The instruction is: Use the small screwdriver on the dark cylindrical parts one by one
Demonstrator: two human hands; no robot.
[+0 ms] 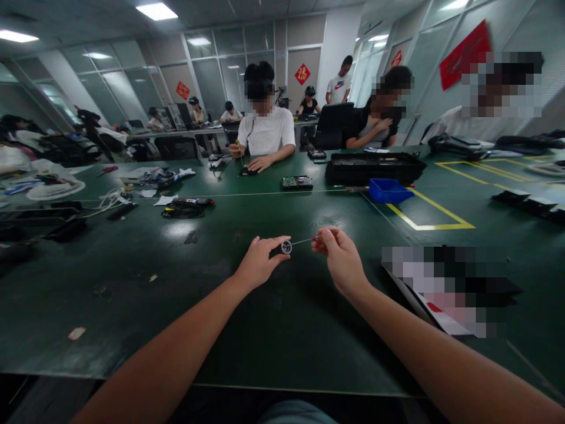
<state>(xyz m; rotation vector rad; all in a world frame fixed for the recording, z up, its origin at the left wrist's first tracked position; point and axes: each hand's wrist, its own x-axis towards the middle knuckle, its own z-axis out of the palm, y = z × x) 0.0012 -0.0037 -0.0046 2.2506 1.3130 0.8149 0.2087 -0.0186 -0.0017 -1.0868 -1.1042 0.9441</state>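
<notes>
My left hand [260, 261] is closed on a small dark cylindrical part [286, 247], gripped between thumb and fingers. Its round end faces me, with a pale ring and spoke-like shapes inside. Opposite it, my right hand [338, 253] pinches a thin metal rod [302, 241], like a screwdriver shaft. The far tip of this rod reaches the ringed end of the part; whether it goes inside I cannot make out. My right fingers hide the rod's other end. Both hands are above the green table [273, 330].
Right of my right arm lies a booklet-like item [441, 294], partly pixelated. A blue tray [389, 191], a black casing [375, 168] and a circuit-board device [297, 182] stand farther back. Coiled black cable [185, 207] lies left. Across the table a person [265, 132] works with a yellow-handled tool.
</notes>
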